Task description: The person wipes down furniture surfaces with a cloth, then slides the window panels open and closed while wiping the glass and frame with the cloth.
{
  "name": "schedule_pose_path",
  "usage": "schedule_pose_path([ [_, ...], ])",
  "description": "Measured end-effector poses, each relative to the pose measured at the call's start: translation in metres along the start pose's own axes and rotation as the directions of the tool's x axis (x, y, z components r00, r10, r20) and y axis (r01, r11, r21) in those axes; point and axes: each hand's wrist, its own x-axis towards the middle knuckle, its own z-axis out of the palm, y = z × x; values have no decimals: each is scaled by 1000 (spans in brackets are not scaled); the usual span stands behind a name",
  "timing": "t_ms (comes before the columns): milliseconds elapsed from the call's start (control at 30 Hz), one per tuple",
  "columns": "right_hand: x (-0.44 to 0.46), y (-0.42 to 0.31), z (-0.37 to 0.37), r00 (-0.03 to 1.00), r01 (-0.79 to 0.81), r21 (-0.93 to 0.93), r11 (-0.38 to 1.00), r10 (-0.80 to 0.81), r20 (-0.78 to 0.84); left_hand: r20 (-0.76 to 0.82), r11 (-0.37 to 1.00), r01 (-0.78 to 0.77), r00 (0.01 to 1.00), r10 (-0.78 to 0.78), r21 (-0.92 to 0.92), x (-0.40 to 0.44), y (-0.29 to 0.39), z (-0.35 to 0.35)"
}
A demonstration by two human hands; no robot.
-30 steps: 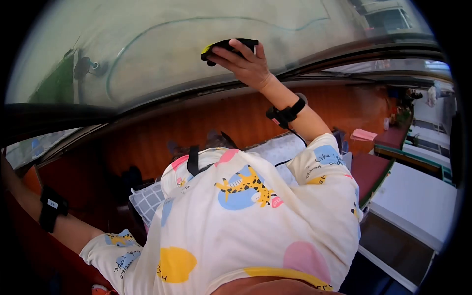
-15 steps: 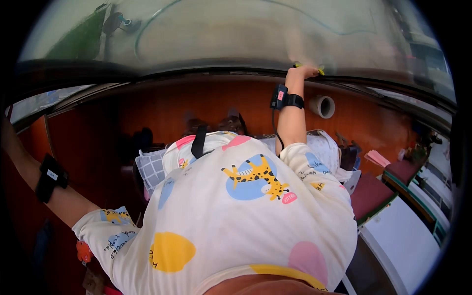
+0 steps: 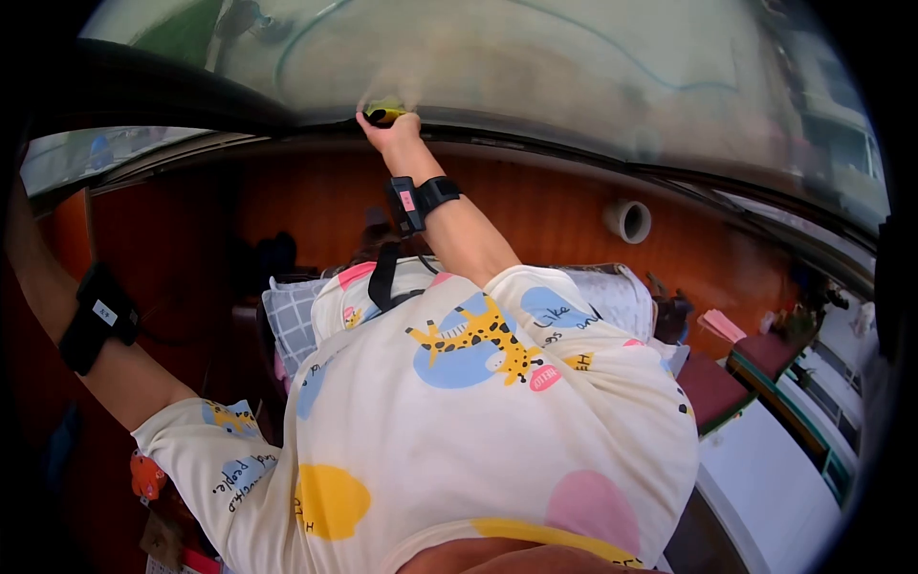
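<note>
My right arm reaches up to a large glass pane (image 3: 535, 67). My right hand (image 3: 390, 124) is closed around a small yellow-green and black object (image 3: 386, 112) held against the lower part of the glass. Its exact kind cannot be made out. A black strapped device (image 3: 406, 206) sits on that forearm. My left forearm (image 3: 43, 277), with another black device (image 3: 98, 319) on it, stretches up along the left side by the window frame. The left hand fades into the dark edge of the view, so its fingers are hidden.
A dark frame rail (image 3: 516, 145) runs along the bottom of the glass. Below it is a reddish-brown surface (image 3: 535, 206) with a pale round pipe or cup (image 3: 628, 221). Pink papers (image 3: 722, 325) and a white panel (image 3: 770, 478) are on the right. A checked cloth (image 3: 295, 316) lies near my body.
My right hand has swept left along the bottom of the glass with the yellow-green object. My left arm stays in about the same place, and the view has shifted slightly.
</note>
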Motion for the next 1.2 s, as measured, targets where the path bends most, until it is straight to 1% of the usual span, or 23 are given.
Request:
schedule_pose_path([
  [33,-2,-8,2,1000,5,4,1000,-5,6,-4,1000,-1,1000,1,-1,0,-4,-1],
  [100,-7,-38,4,992,-110,2,994,109,55,-8,1000,-3,1000,3,-2,0,-9,-6],
  [167,-21,-99,6,998,-50,35,998,49,35,-13,1000,-4,1000,4,5,1,-12,-6],
  [233,-17,-178,-1,995,96,26,995,-95,-31,-18,1000,-13,1000,13,9,3,-16,-5],
  [267,-21,-218,-5,982,186,6,982,-186,19,-21,1000,-25,999,26,7,4,-23,-5],
  [333,-62,-280,0,891,454,-126,882,-448,73,-38,997,-74,997,74,-10,5,-30,-6],
  [367,-70,-310,0,865,502,-115,857,-496,74,-37,999,-40,999,40,-6,4,-30,-5],
  [433,-70,-317,-4,835,550,-107,828,-546,64,-26,1000,-2,1000,2,-3,0,-33,-5],
  [500,-39,-280,-9,669,731,-70,679,-692,271,24,997,79,997,-79,8,-1,-32,-4],
  [533,-22,-251,-14,725,674,-62,736,-643,246,12,990,125,992,-126,68,-1,-30,-5],
  [600,-45,-164,-3,919,366,-180,913,-385,-83,56,992,118,991,-120,36,-1,-33,-6],
  [633,-12,-145,-15,985,172,-113,979,-174,-11,60,992,122,990,-124,31,0,-31,-2],
  [667,-24,-120,-8,996,85,-109,990,-89,-30,49,991,128,990,-130,35,-2,-32,-1],
  [700,-21,-130,-7,995,90,-108,990,-94,-32,48,990,137,989,-139,42,-4,-32,-2],
  [767,-15,-145,-10,990,-56,-61,997,63,126,49,986,157,986,-159,52,-4,-36,-3],
  [833,-26,-197,-16,973,216,-39,976,-212,90,44,984,172,984,-174,51,-4,-38,-3],
  [867,-24,-242,-24,937,346,-118,931,-338,86,44,982,182,982,-184,50,-3,-38,-3],
  [933,-1,-349,-48,833,551,-104,828,-541,112,32,977,207,977,-209,44,-4,-39,-6],
  [1000,-30,-423,-49,771,633,-203,747,-633,73,4,969,247,969,-247,18,-6,-34,-14],
  [1100,-16,-497,-62,713,689,-268,674,-696,84,-15,942,329,944,-331,-58,-7,-24,-15],
  [1133,-13,-501,-60,712,678,-317,664,-700,59,12,941,337,942,-336,-33,-5,-21,-19],
  [1167,-12,-497,-61,671,709,-297,640,-742,4,-31,942,336,942,-335,9,-9,-2,-18],
  [1200,-15,-474,-57,597,748,-344,567,-802,-24,-59,965,261,964,-259,31,-16,18,-9],
])
